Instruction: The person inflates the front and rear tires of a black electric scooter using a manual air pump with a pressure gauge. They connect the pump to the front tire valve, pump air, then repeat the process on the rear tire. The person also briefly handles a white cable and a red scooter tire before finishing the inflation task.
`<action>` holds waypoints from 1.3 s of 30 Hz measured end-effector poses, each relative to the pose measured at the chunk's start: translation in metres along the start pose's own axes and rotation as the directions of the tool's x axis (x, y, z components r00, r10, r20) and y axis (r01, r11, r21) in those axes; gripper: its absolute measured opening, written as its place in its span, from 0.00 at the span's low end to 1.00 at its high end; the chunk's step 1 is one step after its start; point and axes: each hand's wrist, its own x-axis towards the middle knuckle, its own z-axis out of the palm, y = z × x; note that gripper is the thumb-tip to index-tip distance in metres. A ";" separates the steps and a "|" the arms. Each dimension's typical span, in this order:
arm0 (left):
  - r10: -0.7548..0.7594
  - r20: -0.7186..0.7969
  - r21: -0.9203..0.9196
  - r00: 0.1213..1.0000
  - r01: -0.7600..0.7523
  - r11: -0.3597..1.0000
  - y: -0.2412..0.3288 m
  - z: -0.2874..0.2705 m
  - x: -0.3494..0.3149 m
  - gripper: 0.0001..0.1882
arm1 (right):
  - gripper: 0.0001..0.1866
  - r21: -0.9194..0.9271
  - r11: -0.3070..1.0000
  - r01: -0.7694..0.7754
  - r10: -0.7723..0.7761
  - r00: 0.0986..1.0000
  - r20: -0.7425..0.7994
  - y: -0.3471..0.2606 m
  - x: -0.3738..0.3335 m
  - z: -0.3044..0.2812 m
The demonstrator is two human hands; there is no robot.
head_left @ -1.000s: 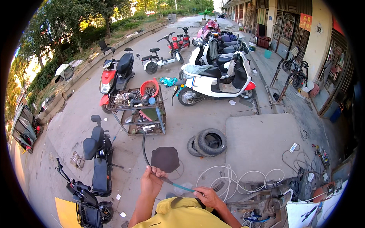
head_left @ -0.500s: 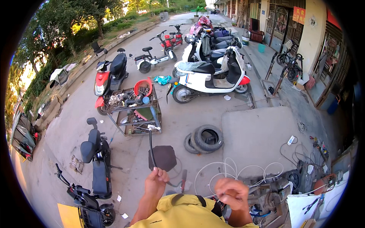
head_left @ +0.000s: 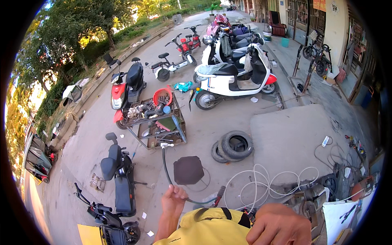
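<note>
My left hand (head_left: pixel 174 199) is closed around a black air hose (head_left: pixel 166 166), just in front of my yellow top. The hose rises from my fist to a silver metal fitting (head_left: pixel 165 145) at its upper end. From the other side of the fist it curves right to a dark handle with red on it (head_left: pixel 219 197). Its lower part is hidden by my clothing. My right hand (head_left: pixel 279 225) hangs at the lower right, fingers bent downward and slightly apart, with nothing visible in them. Its fingertips are partly cut off by the frame's edge.
A pale coiled hose (head_left: pixel 267 185) lies right of the handle. Ahead are a dark stool top (head_left: pixel 188 170), stacked tyres (head_left: pixel 237 147) and a metal tool cart (head_left: pixel 157 122). A black scooter (head_left: pixel 124 192) stands left; white scooters (head_left: pixel 241 81) stand beyond. Parts clutter the right.
My right hand has moved right and looks larger. The left hand still grips the hose. The whole scene has shifted right in view, and the dark-and-red handle shows more clearly.
</note>
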 end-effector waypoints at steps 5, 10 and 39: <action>0.004 -0.031 0.012 1.000 -0.004 1.000 0.004 0.000 -0.011 0.19 | 0.08 -0.027 0.998 0.060 -0.061 0.998 -0.032 0.006 0.005 0.003; 0.018 -0.036 0.043 0.999 -0.016 0.999 0.005 -0.007 -0.015 0.19 | 0.07 -0.091 0.996 -0.024 0.023 1.000 -0.009 0.013 -0.003 0.000; -0.052 -0.055 0.062 0.997 0.055 0.997 -0.003 0.002 -0.017 0.19 | 0.10 -0.859 0.472 -0.199 -0.200 0.924 -0.325 0.021 0.026 -0.012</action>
